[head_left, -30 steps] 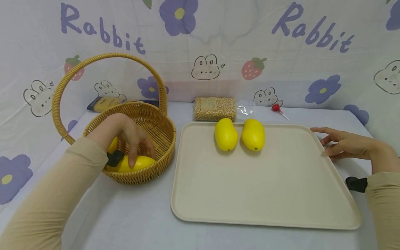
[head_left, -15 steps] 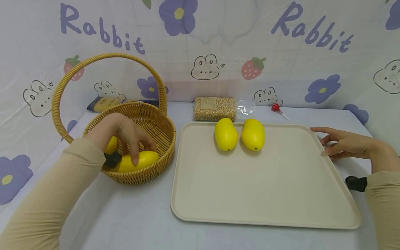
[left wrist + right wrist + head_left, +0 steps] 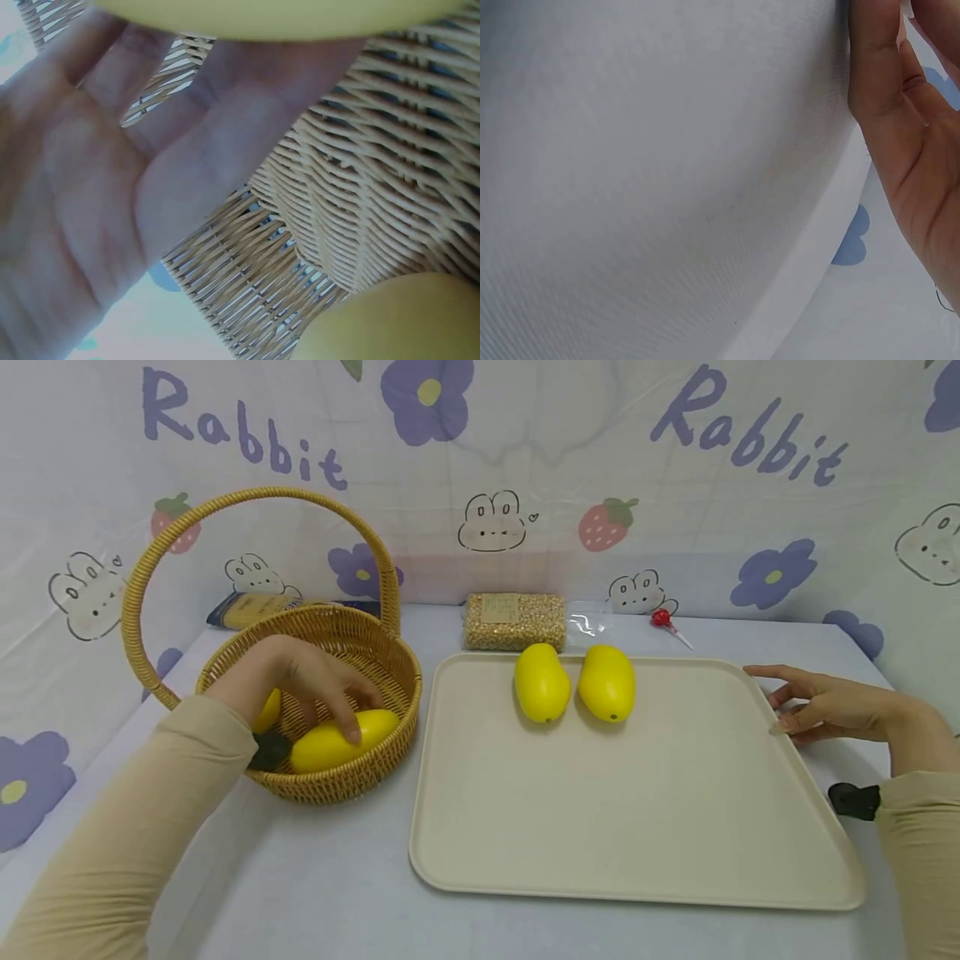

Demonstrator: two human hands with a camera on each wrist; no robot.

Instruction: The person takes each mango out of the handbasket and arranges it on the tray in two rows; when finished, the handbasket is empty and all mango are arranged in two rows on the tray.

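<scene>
Yellow fruit (image 3: 322, 753), pinched between the left hand's (image 3: 324, 681) thumb and bent fingers, has shifted rightward within the basket (image 3: 341, 787); it is secured but remains inside. The right hand (image 3: 836, 706), fingers relaxed, touches the right edge of the tray (image 3: 637, 818).

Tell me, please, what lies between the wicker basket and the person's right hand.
The beige tray lies between the wicker basket and the right hand, with two yellow fruits near its far edge; the head view shows this.
</scene>
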